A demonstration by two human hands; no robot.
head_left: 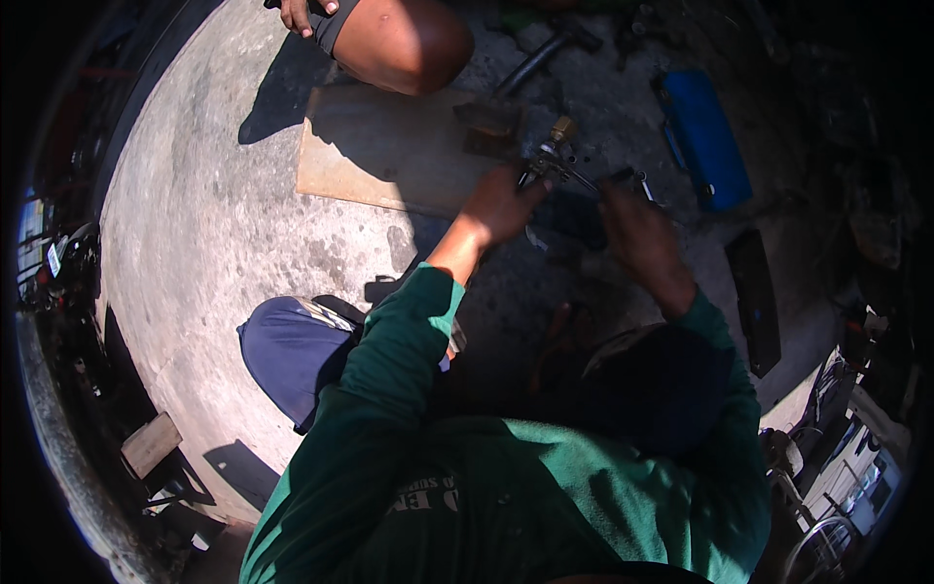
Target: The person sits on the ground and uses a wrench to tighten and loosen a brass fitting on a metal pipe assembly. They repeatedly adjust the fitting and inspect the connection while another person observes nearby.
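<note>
My left hand (501,202) is closed around the near side of a small metal assembly (548,164), holding it just above the ground. A brass-coloured hex fitting (562,128) stands at its far end. On the right, my right hand (637,234) is closed, in shadow and slightly blurred. It grips the outer end of a thin metal rod-like tool (584,182), whose other end meets the assembly. What kind of tool it is I cannot make out. A small shiny wrench-like piece (644,185) shows beside my right fingers.
A flat brown board (355,161) lies on the concrete ahead. Beyond are a hammer (540,60) and a person's bent knee (413,44). A blue metal case (708,141) lies to the right, with a long dark flat piece (754,302) nearer me. A wooden block (151,444) sits lower left.
</note>
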